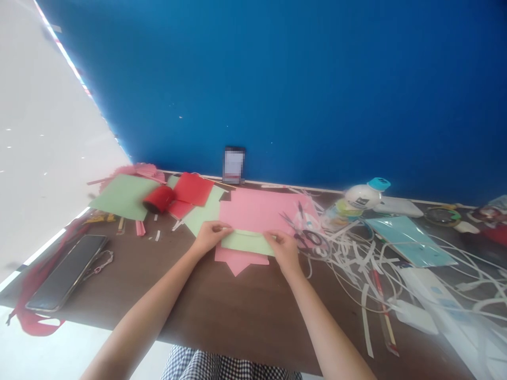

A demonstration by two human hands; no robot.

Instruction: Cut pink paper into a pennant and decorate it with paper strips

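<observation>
A light green sheet of paper point(247, 243) lies in front of me, with a narrow fold along its far edge. My left hand point(212, 235) pinches its left end, and my right hand point(283, 248) pinches the right end. Under it are pink paper sheets point(261, 206), one with a pointed near edge. Scissors point(303, 232) with dark handles rest on the pink paper just beyond my right hand. Left of the pink paper, another green sheet point(202, 208) lies partly beneath red paper squares point(194, 189).
A red roll point(159, 199) and more green paper point(124, 195) lie at the left, near a phone point(67, 272). White paper strips and cables point(356, 253) tangle at the right, beside a white glue bottle point(362, 196) and a power strip point(439, 301). A small device point(233, 164) leans on the blue wall.
</observation>
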